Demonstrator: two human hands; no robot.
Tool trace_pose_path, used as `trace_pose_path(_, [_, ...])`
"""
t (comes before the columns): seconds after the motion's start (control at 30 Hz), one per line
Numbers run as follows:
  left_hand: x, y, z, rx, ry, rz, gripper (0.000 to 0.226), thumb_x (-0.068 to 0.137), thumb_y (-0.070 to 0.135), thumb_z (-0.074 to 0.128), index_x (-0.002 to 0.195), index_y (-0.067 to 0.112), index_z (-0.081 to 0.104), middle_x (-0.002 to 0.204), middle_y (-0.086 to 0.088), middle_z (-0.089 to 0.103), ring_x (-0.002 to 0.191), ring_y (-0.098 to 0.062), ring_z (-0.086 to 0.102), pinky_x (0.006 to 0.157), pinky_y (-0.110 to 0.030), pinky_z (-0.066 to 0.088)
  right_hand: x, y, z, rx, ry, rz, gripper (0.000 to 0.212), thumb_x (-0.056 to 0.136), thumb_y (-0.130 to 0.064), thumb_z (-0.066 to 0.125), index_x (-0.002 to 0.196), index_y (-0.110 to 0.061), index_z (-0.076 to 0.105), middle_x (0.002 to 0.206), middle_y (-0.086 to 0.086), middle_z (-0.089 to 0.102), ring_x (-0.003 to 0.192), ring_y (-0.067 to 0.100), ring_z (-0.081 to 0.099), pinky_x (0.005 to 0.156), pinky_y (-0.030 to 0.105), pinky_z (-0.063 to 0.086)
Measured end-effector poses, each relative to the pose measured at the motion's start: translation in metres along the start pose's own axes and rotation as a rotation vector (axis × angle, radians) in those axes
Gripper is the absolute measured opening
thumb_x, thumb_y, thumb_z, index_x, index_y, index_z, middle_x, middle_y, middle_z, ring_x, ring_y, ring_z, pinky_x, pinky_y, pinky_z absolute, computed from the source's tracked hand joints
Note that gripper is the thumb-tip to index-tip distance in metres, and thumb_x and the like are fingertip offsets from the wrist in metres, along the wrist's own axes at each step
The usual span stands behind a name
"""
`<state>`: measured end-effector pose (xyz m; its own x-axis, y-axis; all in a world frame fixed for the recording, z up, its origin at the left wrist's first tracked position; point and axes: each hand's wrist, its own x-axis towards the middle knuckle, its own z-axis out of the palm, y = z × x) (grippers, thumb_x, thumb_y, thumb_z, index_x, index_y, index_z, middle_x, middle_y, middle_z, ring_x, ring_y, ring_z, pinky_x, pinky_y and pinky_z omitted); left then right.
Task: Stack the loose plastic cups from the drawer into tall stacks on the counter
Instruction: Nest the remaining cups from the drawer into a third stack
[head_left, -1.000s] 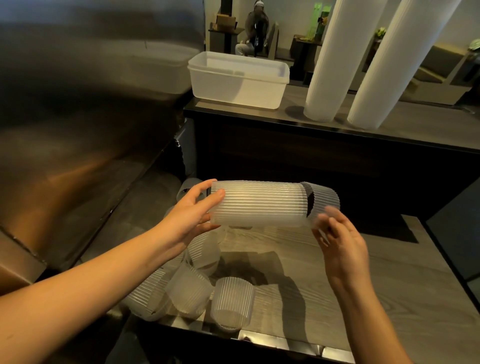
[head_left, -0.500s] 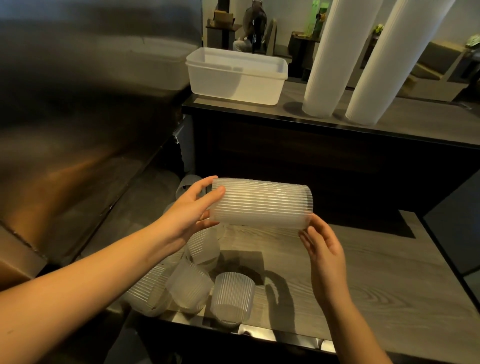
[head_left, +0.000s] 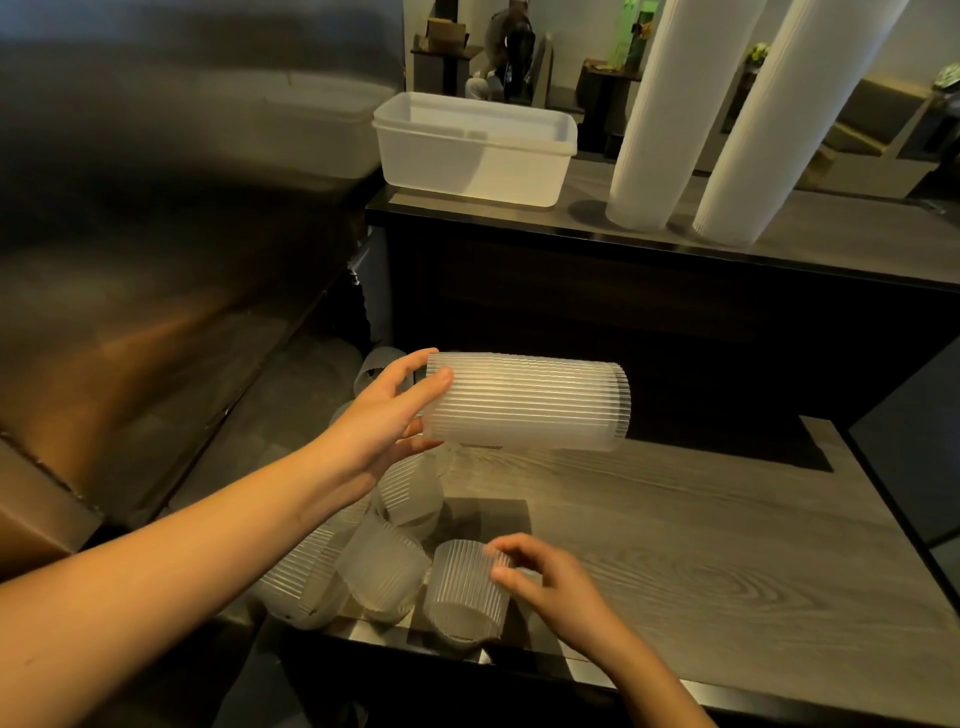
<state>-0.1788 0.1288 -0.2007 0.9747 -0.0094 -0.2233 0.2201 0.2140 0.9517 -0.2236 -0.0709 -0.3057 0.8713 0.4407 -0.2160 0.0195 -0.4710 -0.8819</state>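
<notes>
Head view: the left grip (head_left: 384, 421) is clasped round the closed end of a short stack (head_left: 524, 408) of ribbed, frosted cups. The stack lies level in the air above the drawer (head_left: 701, 545), its open end free and pointing right. The right grip (head_left: 550, 577) is low at the drawer's front edge, finger and thumb curled onto the side of a loose cup (head_left: 465, 592) that sits mouth down. More loose cups (head_left: 384, 571) are heaped just beside it in the front left corner. On the desk (head_left: 831, 244) behind stand two tall stacks (head_left: 660, 119) near its right end, and a plastic tub (head_left: 472, 150) at its left end.

The short stack is gripped at one end only, so a tilt toward the free end could probably let the outer cups slide off. The loose cup's thin wall may flex under a two-finger pinch and slip, or nudge its neighbours over the front edge.

No brand, label or writing can be read on anything here
</notes>
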Motion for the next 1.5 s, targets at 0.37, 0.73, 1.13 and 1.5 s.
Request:
trace_pose_path(0.37, [0.001,0.000,0.000,-0.016,0.008,-0.007,0.049,0.086,0.029,0.059,0.133,0.027,0.047,0.127,-0.001,0.053,0.099,-0.018,0.062,0.067,-0.022,0.057,-0.001,0.004,-0.020,0.413,0.208,0.121,0.020,0.091,-0.008,0.048,0.100,-0.015,0.064,0.097,0.001,0.066,0.092,0.012,0.061,0.081,0.020,0.050])
trace_pose_path(0.73, [0.004,-0.001,-0.004,-0.037,0.005,-0.012,0.050,0.085,0.030,0.060,0.133,0.026,0.047,0.132,-0.002,0.049,0.104,-0.021,0.061,0.070,-0.025,0.057,-0.001,0.013,-0.082,0.954,0.776,0.009,0.014,0.089,-0.006,0.049,0.090,-0.015,0.060,0.058,-0.007,0.067,0.055,0.000,0.062,0.058,0.011,0.051])
trace_pose_path(1.13, [0.003,-0.001,-0.002,0.009,-0.010,-0.028,0.048,0.086,0.030,0.058,0.133,0.026,0.047,0.128,-0.001,0.053,0.097,-0.017,0.064,0.073,-0.027,0.057,-0.014,-0.031,-0.102,0.836,0.707,-0.162,0.013,0.084,-0.023,0.052,0.093,-0.020,0.061,0.067,-0.009,0.068,0.068,0.001,0.063,0.072,0.014,0.053])
trace_pose_path(1.5, [0.003,-0.001,0.001,-0.007,-0.052,-0.084,0.041,0.086,0.025,0.057,0.127,0.025,0.050,0.115,0.003,0.058,0.094,-0.019,0.066,0.075,-0.029,0.058,-0.008,-0.037,-0.083,0.695,0.547,-0.238,0.058,0.043,-0.066,0.077,0.089,-0.031,0.073,0.094,-0.005,0.072,0.093,0.006,0.065,0.077,0.013,0.049])
